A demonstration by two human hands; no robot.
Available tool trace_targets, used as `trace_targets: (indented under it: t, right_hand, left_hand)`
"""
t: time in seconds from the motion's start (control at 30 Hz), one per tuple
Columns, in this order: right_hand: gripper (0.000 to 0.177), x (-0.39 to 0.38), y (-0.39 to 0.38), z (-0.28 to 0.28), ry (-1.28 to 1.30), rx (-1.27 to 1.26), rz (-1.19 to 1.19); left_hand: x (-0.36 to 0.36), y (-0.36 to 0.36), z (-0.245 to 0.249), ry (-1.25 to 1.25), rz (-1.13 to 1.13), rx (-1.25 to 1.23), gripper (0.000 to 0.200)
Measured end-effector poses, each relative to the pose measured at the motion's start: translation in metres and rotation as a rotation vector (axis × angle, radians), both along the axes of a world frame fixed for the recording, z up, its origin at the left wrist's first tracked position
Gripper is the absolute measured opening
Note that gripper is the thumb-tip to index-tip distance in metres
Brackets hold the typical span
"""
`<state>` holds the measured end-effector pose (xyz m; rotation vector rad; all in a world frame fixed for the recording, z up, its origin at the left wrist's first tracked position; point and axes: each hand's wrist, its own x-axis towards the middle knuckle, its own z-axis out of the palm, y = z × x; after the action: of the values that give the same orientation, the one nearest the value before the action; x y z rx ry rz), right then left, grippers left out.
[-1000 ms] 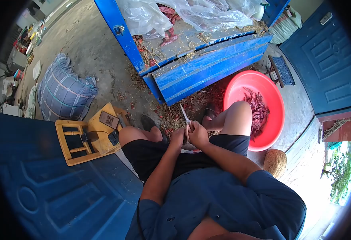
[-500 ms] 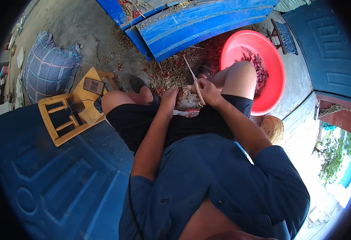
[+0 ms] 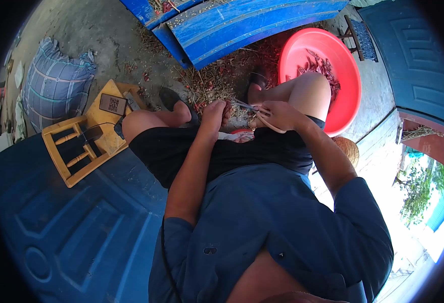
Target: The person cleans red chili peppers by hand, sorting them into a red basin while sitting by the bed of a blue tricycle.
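My right hand grips the pale handles of a pair of scissors, whose blades point left toward my other hand. My left hand is closed just left of the blade tips, and what it holds, if anything, is too small to make out. Between my thighs, below the hands, part of a red and white container shows. Beside my right knee stands a large red basin with dark red dried pods in it.
Ahead is a blue metal panel above stalk litter on the floor. A yellow wooden chair with a QR-code card and a plaid sack are at the left. A woven round object sits below the basin.
The scissors have turned from pointing up and away to pointing left, toward my left hand. My right hand has moved slightly right. The view has shifted a little.
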<state>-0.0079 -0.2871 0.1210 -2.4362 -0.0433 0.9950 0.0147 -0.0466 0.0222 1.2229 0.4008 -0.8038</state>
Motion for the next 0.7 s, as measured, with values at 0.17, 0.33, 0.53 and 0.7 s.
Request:
trace_targets:
  t: [0.17,0.33,0.53,0.7]
  right_hand:
    - [0.049,0.004,0.000,-0.002,0.015,0.001,0.017]
    - [0.049,0.013,-0.003,-0.008,0.105,0.074,0.022]
    - [0.048,0.016,0.000,-0.006,0.120,0.143,0.011]
    - [0.051,0.016,-0.004,-0.018,0.093,0.065,0.003]
  left_hand:
    - [0.000,0.004,0.002,0.000,0.009,-0.007,0.023]
    - [0.000,0.001,0.003,0.012,0.004,0.003,0.024]
    - [-0.003,-0.002,0.002,0.023,-0.019,-0.027,0.022]
    - [-0.003,-0.001,0.002,0.034,-0.014,-0.031,0.021]
